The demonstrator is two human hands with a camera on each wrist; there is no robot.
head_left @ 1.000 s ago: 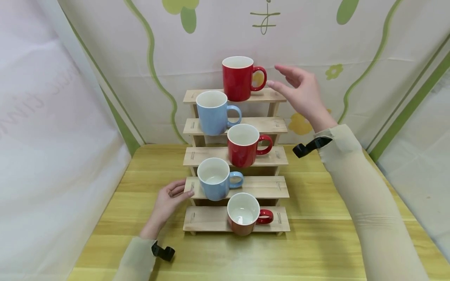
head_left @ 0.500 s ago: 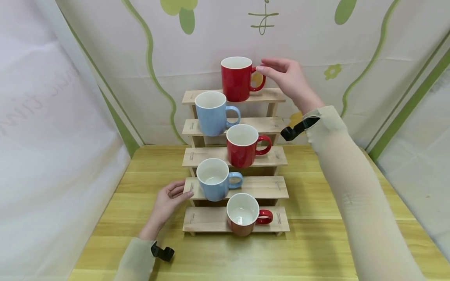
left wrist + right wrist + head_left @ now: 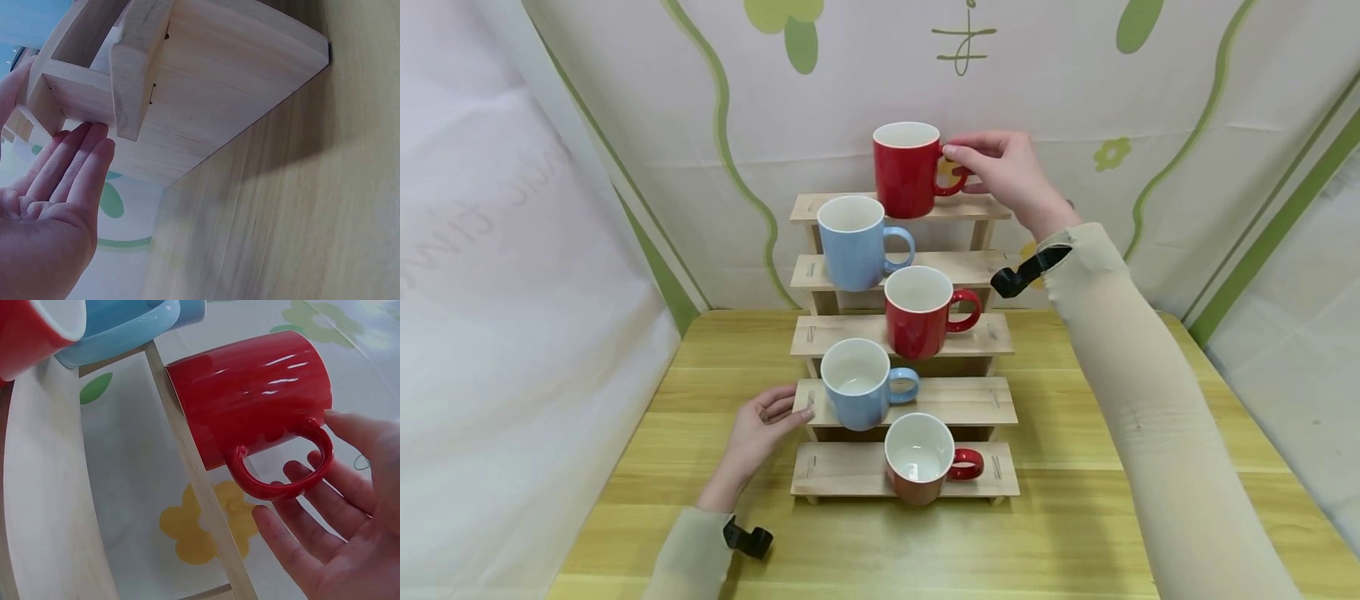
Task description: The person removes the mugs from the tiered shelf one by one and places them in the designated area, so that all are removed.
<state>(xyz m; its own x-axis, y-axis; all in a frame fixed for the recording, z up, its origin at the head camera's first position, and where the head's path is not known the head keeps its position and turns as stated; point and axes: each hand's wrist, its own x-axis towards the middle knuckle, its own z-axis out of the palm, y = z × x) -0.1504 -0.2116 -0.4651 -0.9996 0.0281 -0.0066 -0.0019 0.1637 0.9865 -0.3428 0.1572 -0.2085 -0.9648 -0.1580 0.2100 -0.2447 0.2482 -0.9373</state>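
Observation:
A stepped wooden display rack [image 3: 962, 400] carries a mug on each tier. At its left end my left hand [image 3: 756, 429] holds a lower board, thumb on top; in the left wrist view its fingers [image 3: 78, 162] reach under the wood. The top red mug [image 3: 906, 175] stands upright on the highest tier. My right hand [image 3: 1009, 171] holds this mug's handle [image 3: 281, 487], thumb at the handle's upper end and fingertips behind the loop. Lower down are a light blue mug [image 3: 852, 250], a red mug [image 3: 916, 321], another light blue mug [image 3: 854, 392] and a red mug [image 3: 917, 467].
The rack stands on a yellowish wood-grain table [image 3: 1075, 500]. Behind it hangs a white patterned cloth [image 3: 1060, 75], close to the top tier. More white cloth [image 3: 512, 333] rises along the left side.
My right hand has moved left from beside the top red mug onto its handle, where the fingers have closed in. The left hand and the mugs have stayed in place.

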